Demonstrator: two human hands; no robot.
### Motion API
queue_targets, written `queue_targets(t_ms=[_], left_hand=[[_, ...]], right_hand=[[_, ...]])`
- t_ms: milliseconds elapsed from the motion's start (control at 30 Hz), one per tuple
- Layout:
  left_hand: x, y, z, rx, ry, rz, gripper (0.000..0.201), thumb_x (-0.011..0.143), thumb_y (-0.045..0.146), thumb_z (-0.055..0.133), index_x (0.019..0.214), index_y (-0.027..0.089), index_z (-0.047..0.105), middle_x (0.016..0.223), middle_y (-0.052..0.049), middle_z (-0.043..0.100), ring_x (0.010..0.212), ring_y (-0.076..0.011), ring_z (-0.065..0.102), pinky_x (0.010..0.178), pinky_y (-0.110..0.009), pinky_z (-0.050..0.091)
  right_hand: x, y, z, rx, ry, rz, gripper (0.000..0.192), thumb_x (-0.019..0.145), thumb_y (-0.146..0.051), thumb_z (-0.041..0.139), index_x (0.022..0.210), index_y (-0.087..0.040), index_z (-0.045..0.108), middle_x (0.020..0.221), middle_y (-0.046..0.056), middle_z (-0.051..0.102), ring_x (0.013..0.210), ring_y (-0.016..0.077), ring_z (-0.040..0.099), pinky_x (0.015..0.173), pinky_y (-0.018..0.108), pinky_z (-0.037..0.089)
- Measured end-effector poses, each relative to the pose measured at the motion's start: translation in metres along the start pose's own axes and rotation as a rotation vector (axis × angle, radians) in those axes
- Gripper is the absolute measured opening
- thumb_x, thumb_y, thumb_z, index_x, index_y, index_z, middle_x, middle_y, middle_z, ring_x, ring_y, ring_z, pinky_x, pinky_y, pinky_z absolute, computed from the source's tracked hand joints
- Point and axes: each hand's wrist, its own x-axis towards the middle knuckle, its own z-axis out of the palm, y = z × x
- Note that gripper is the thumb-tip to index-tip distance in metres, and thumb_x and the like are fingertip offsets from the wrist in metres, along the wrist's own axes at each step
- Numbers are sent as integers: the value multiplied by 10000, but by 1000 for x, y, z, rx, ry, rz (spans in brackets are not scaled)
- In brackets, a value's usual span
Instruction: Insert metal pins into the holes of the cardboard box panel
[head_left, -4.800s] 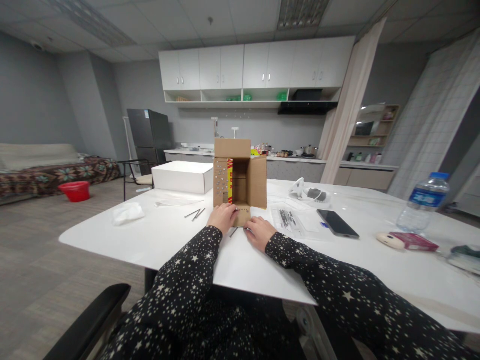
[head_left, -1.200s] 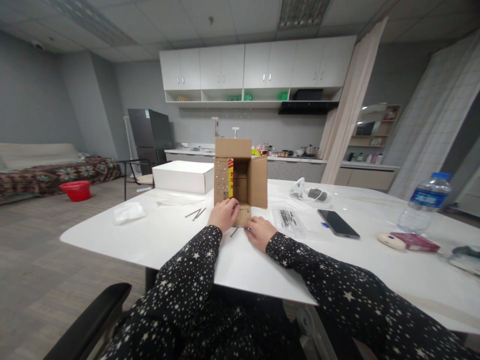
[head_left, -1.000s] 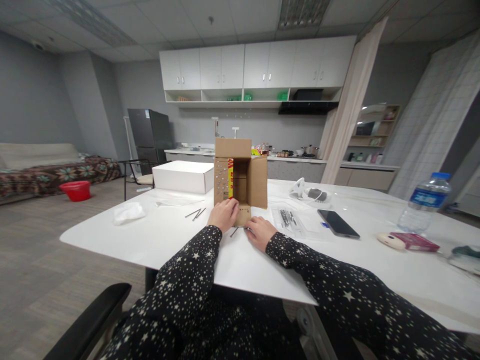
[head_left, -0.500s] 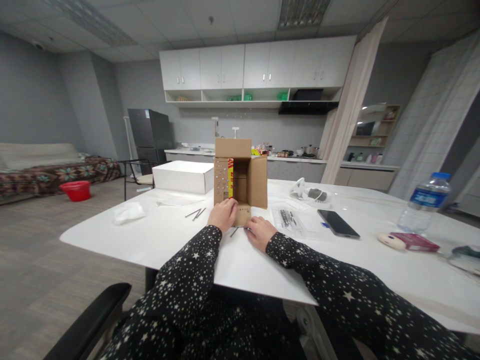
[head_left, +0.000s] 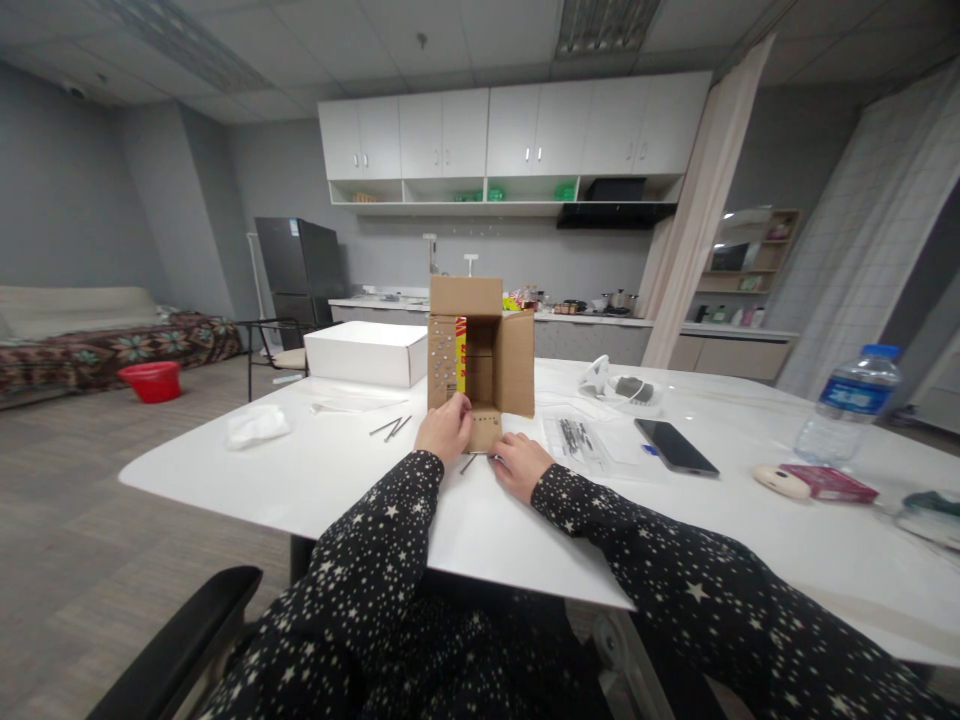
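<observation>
the cardboard box (head_left: 480,352) stands open-fronted near the table (head_left: 300,480) edge, light, stiff but easily dented, best held by its side walls; the left hand (head_left: 446,428) curls on its lower flap, the right hand (head_left: 520,462) rests half-closed on small nails (head_left: 474,461), its grip unclear.

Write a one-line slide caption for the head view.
Left hand on an open cardboard box and right hand at nails on a white table.
</observation>
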Motion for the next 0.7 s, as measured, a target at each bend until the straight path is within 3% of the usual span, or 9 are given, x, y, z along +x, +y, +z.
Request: queue_targets(t_ms=[533,700], left_hand=[[0,-8,5,146,-64,8,126,868,245,471,892,205,589,940,-50,630,891,-193,608,768,-306,430],[0,-5,3,132,-38,9,135,864,233,477,953,206,575,929,-51,634,900,-200,605,786,-318,435]], right_hand=[[-2,-2,-3,8,-21,7,258,908,-249,430,1060,-206,634,1056,79,594,983,209,506,824,316,382],[-1,-2,-3,0,-37,18,258,917,-260,426,1061,-204,633,1057,85,593,975,208,507,837,321,378]])
